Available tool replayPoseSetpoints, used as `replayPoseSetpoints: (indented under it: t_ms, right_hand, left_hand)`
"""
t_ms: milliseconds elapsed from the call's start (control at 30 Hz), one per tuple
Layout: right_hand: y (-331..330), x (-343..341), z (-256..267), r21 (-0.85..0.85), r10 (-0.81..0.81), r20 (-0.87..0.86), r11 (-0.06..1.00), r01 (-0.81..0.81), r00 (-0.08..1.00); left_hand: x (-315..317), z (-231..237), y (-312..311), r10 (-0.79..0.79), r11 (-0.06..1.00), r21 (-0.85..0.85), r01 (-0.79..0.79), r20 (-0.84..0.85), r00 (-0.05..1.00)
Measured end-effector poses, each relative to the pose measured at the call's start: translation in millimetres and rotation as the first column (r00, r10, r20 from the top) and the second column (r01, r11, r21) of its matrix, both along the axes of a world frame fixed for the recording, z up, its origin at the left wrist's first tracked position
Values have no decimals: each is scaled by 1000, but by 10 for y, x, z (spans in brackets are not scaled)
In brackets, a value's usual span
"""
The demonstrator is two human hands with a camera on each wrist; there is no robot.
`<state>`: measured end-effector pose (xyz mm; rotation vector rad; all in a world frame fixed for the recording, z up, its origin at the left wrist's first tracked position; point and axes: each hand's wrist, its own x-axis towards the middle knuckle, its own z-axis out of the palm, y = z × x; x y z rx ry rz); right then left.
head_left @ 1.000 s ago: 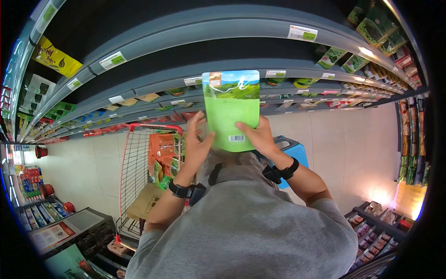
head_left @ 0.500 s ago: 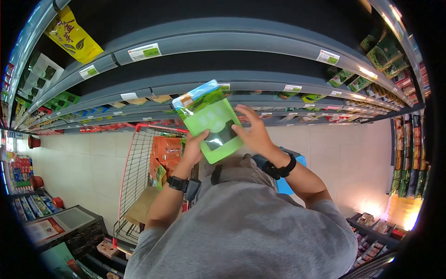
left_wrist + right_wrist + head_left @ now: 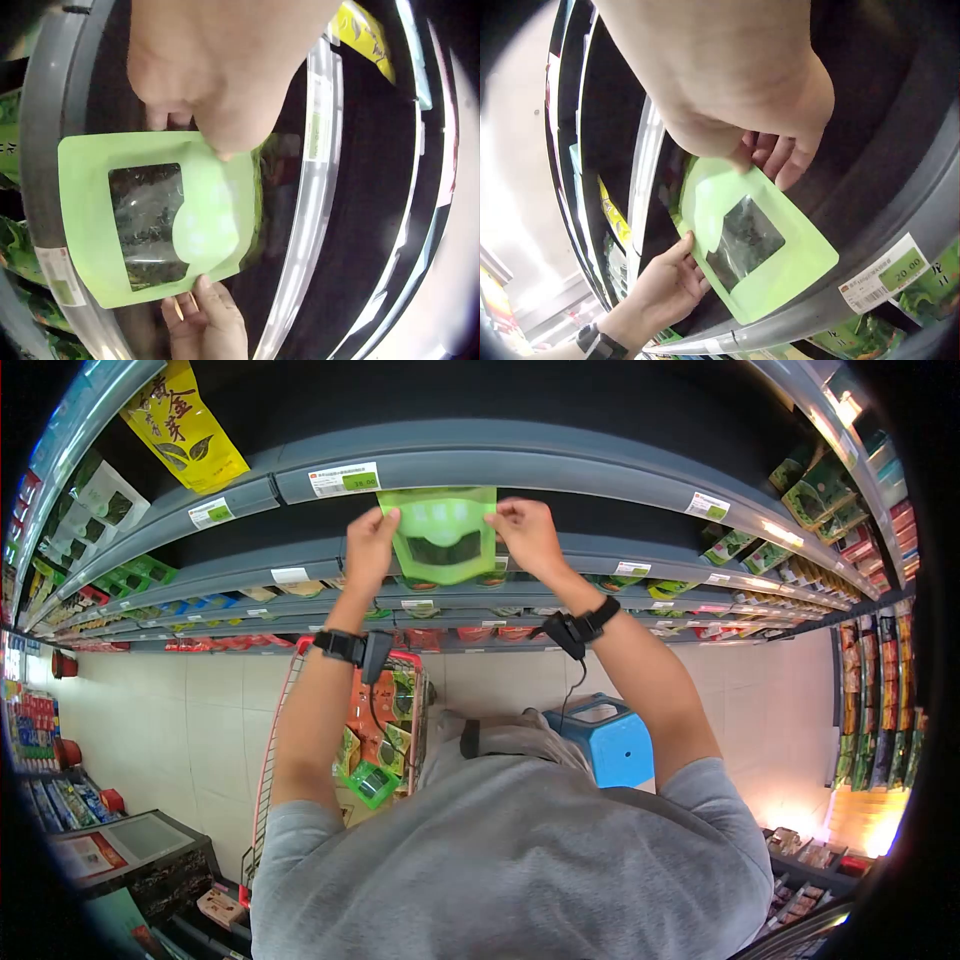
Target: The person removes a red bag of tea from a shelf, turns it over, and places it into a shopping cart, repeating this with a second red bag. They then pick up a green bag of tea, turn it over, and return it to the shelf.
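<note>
A light green tea pouch (image 3: 443,545) with a clear window showing dark leaves is held upright at a dark shelf, its upper end under the shelf edge above. My left hand (image 3: 371,543) pinches its left side edge, thumb on the front. On the opposite edge my right hand (image 3: 529,538) pinches it the same way. Both wrist views show the pouch (image 3: 86,217) inside the shelf bay, its lower end over the front rail (image 3: 791,330). The fingers behind the pouch are partly hidden.
A yellow pouch (image 3: 185,435) stands on the upper shelf at left. Below me are a shopping cart (image 3: 262,780) with orange and green packs and a blue stool (image 3: 618,745). Price tags (image 3: 343,479) line the rails; green pouches (image 3: 840,495) stand at right.
The pouch has been turned from its printed back to its windowed front, then straightened and carried forward from near my body to the shelf. Both arms have stretched out with it.
</note>
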<state>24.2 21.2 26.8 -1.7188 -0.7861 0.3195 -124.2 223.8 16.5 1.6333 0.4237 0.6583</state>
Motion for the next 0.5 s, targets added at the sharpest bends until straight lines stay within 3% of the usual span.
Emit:
replayPoseSetpoints:
  t_ms: [33,167,233,333,500]
  right_hand:
    - [97,40,10,-31,-43,24,999,44,999]
    - [381,104,20,224,-181,35,960,168,983]
    - [454,131,-71,298,-231,40,931,209,972]
    - [441,97,-109,121,-195,3,974,193,981]
    - [374,49,-213,93,-156,40,984,151,987]
  left_hand:
    - [67,61,54,13,1000,12,-13,31,999]
    - [256,66,254,119,988,94,-126,74,990]
    - [301,-6,360,95,986,124,-110,125,988]
    - [314,-110,420,106,992,48,-113,124,987]
    - [162,25,274,127,992,-28,-127,18,992]
